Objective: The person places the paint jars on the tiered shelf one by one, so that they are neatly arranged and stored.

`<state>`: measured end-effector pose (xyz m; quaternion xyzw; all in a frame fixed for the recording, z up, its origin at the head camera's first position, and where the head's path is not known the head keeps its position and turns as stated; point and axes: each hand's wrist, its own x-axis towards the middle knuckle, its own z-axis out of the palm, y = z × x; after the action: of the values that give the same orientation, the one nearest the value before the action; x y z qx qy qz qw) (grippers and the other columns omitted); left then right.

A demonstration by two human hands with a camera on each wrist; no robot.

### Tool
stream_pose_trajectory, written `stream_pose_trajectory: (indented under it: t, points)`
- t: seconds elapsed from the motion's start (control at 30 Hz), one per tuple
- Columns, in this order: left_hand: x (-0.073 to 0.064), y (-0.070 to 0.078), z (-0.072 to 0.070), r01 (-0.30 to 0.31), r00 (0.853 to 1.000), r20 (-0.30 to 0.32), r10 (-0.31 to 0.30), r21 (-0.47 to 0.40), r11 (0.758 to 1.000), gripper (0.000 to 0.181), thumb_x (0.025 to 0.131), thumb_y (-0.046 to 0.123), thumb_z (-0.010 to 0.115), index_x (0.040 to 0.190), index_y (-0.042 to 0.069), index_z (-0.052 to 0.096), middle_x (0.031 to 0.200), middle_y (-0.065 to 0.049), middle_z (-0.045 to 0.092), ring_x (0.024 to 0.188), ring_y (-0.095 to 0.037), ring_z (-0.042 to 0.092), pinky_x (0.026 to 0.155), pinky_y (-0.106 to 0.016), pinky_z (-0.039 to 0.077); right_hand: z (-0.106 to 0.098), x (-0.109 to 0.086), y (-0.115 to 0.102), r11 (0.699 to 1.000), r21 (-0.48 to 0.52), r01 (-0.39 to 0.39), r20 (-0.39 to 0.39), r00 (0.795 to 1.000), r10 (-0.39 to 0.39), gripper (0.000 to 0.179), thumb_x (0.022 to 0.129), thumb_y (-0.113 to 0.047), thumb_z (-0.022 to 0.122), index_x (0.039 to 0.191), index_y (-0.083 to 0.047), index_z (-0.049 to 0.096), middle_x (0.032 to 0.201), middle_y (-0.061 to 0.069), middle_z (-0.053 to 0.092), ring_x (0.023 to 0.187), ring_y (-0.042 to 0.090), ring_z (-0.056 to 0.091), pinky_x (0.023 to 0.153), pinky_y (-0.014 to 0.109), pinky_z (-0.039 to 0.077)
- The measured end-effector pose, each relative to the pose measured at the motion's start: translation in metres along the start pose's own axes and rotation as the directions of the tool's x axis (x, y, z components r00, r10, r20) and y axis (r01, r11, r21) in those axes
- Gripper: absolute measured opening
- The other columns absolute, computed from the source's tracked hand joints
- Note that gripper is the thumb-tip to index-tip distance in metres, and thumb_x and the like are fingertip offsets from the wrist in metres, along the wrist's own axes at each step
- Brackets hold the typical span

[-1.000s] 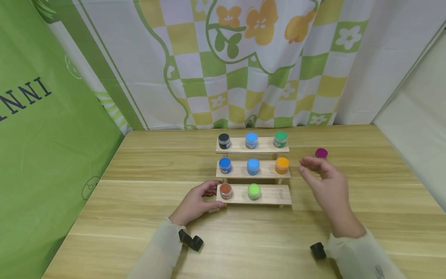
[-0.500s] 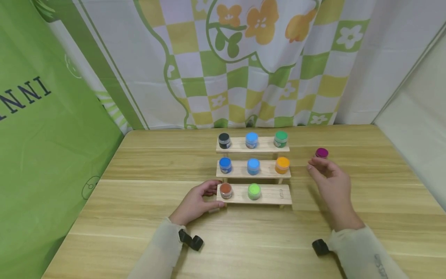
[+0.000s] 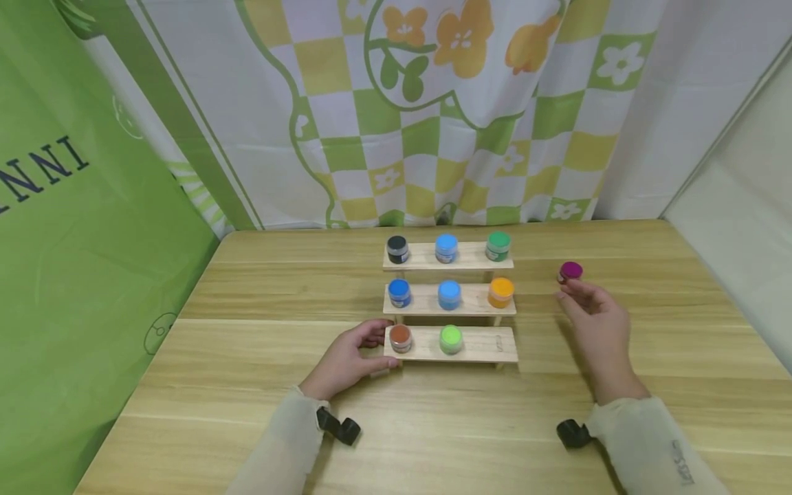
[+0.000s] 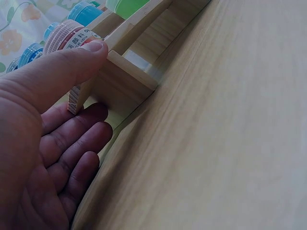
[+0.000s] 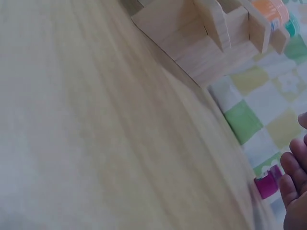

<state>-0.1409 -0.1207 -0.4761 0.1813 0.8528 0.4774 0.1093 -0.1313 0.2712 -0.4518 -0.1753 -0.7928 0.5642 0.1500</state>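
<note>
A three-tier wooden stand (image 3: 479,347) holds several small paint jars. The lowest board carries a brown jar (image 3: 400,338) and a light green jar (image 3: 451,339). My left hand (image 3: 349,357) holds this board's left end, thumb (image 4: 93,48) against the edge by the brown jar and fingers curled beneath. Off to the stand's right, a purple paint jar (image 3: 570,272) stands on the table. My right hand (image 3: 597,330) is just in front of it, fingers loosely bent with nothing between them; whether the fingertips touch the jar, I cannot tell.
The middle board bears a dark blue jar (image 3: 399,293), a light blue jar (image 3: 449,295) and an orange jar (image 3: 501,293). On the top board are black (image 3: 398,249), light blue and green jars. A patterned curtain (image 3: 421,158) hangs along the wooden table's (image 3: 284,275) back edge.
My right hand has moved right, away from the stand and up to the purple jar. The left hand stays at the stand, and the jars have not moved.
</note>
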Motion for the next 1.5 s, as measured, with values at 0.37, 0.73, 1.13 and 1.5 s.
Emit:
stream_pose_trajectory:
  t: [0.37, 0.73, 1.13, 1.5]
  points:
    - [0.000, -0.001, 0.000, -0.013, 1.000, -0.001, 0.013, 0.008, 1.000, 0.066, 0.069, 0.049, 0.077, 0.127, 0.029, 0.053, 0.115, 0.010, 0.058, 0.101, -0.009, 0.056, 0.091, -0.035, 0.045, -0.004, 0.011, 0.013, 0.999, -0.001, -0.049, -0.032, 0.998, 0.049, 0.045, 0.085, -0.031, 0.068, 0.123, -0.011, 0.058, 0.118, 0.004, 0.060, 0.098, 0.005, 0.056, 0.077, 0.009, 0.044]
    - [0.000, -0.002, -0.002, -0.014, 1.000, -0.015, 0.014, 0.013, 1.000, 0.066, 0.068, 0.049, 0.078, 0.127, 0.028, 0.054, 0.114, 0.010, 0.059, 0.100, -0.009, 0.056, 0.091, -0.034, 0.045, -0.007, 0.026, 0.019, 0.996, -0.022, -0.090, -0.039, 0.995, 0.089, 0.051, 0.085, -0.040, 0.066, 0.127, -0.014, 0.055, 0.120, 0.000, 0.059, 0.102, 0.006, 0.054, 0.084, 0.013, 0.043]
    - [0.000, 0.001, -0.001, -0.014, 1.000, -0.013, 0.014, -0.009, 1.000, 0.064, 0.069, 0.042, 0.080, 0.126, 0.028, 0.054, 0.117, 0.009, 0.059, 0.102, -0.010, 0.056, 0.092, -0.036, 0.044, -0.008, 0.045, 0.017, 0.989, 0.043, -0.138, -0.058, 0.988, 0.140, 0.058, 0.083, -0.037, 0.068, 0.131, -0.010, 0.051, 0.121, 0.002, 0.056, 0.102, 0.007, 0.053, 0.077, 0.008, 0.045]
    - [0.001, -0.003, 0.000, -0.036, 0.999, 0.000, 0.036, -0.006, 0.999, 0.066, 0.070, 0.045, 0.078, 0.128, 0.026, 0.053, 0.115, 0.008, 0.059, 0.101, -0.010, 0.057, 0.091, -0.033, 0.045, -0.005, 0.061, 0.018, 0.985, -0.114, -0.127, -0.042, 0.992, 0.123, 0.066, 0.084, -0.047, 0.064, 0.136, -0.011, 0.046, 0.127, 0.010, 0.052, 0.108, 0.013, 0.050, 0.091, 0.022, 0.043]
